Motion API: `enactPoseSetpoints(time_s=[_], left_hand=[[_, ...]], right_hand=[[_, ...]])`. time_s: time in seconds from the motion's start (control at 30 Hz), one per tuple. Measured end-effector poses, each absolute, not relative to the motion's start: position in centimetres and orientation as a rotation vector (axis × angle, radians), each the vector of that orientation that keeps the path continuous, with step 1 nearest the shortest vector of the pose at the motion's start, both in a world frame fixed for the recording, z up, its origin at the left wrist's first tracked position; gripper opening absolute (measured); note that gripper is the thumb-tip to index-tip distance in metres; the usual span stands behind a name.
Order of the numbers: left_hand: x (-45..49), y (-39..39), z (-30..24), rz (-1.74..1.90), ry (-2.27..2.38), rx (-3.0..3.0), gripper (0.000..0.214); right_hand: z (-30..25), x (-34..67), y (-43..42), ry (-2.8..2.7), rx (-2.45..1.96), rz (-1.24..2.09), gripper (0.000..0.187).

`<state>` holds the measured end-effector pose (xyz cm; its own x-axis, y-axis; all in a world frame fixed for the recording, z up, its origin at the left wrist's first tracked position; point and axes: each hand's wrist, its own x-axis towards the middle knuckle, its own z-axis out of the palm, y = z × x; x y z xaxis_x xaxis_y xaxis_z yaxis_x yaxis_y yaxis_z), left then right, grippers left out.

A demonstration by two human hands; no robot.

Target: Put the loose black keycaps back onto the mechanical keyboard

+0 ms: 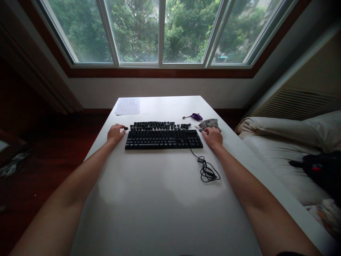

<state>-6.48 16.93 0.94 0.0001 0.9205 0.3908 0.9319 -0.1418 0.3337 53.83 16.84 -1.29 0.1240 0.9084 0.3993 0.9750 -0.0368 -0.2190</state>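
Observation:
A black keyboard [162, 139] lies flat on the white table [149, 202]. Rows of loose black keycaps [157, 125] are spread along its far edge. At the left end of those rows, my left hand [115, 133] is closed, with a small black keycap [126, 128] at its fingertips. My right hand [212, 136] rests by the keyboard's far right corner. Its fingers are closed on a small tool [198, 128] with a thin, light metal end; the exact kind is too small to tell. A grey cloth [210, 124] lies just beyond that hand.
The keyboard's black cable [209, 172] is coiled on the table at right. Farther back are a purple-handled brush [196, 116] and, at the left corner, sheets of paper [128, 106]. A cushioned sofa [282, 149] stands to the right, and a window [160, 35] is ahead.

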Motion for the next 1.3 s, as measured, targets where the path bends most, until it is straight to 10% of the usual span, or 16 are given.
enactPoseSetpoints(time_s=[0.87,1.3], left_hand=[[-5.7,13.8,2.5,-0.705,-1.885,-2.658,0.023],[-5.2,10.7,1.4,-1.131,-1.933,-2.661,0.021]], right_hand=[[5.7,25.9,11.7,-2.359,-0.799,0.427,0.013],[4.0,17.0,11.0,-2.406,-1.062,0.209,0.030]])
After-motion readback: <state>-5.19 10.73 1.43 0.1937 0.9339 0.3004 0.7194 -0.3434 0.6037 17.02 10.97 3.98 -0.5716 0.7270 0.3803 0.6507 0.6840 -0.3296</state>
